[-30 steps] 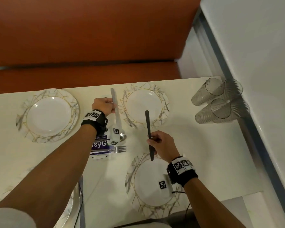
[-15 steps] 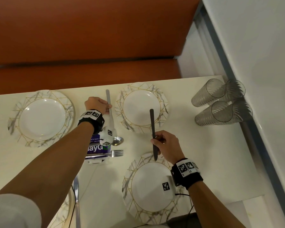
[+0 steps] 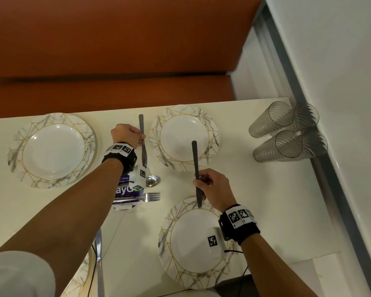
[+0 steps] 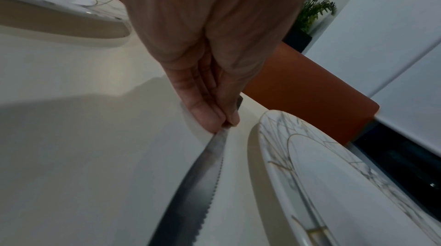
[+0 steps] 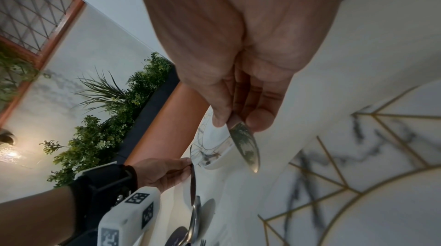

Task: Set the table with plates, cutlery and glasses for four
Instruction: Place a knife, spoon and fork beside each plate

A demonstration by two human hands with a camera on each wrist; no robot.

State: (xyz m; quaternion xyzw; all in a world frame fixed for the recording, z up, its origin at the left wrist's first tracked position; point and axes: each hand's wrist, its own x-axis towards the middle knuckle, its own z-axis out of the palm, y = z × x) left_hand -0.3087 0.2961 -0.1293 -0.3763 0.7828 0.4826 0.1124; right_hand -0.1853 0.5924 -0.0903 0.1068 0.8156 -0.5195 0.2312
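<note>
A cream table (image 3: 255, 211) seen from above. At far left, a marble-patterned plate (image 3: 51, 150) with nothing on it. Next, the left hand (image 3: 128, 135) pinches a knife (image 3: 142, 142) between thumb and fingertips, just beside a second bare plate (image 3: 184, 138). Nearer the person lie a spoon (image 3: 153, 180) and a fork (image 3: 148, 197) on a purple packet (image 3: 126, 189). The right hand (image 3: 212, 189) grips another knife (image 3: 195, 168), its tip over a near plate (image 3: 193, 245). At far right, four clear glasses (image 3: 287, 133) lie on their sides. Only the left wrist view shows the first knife's serrated edge (image 4: 210, 203) low along the table; only the right wrist view shows leafy plants (image 5: 114, 118) behind.
</note>
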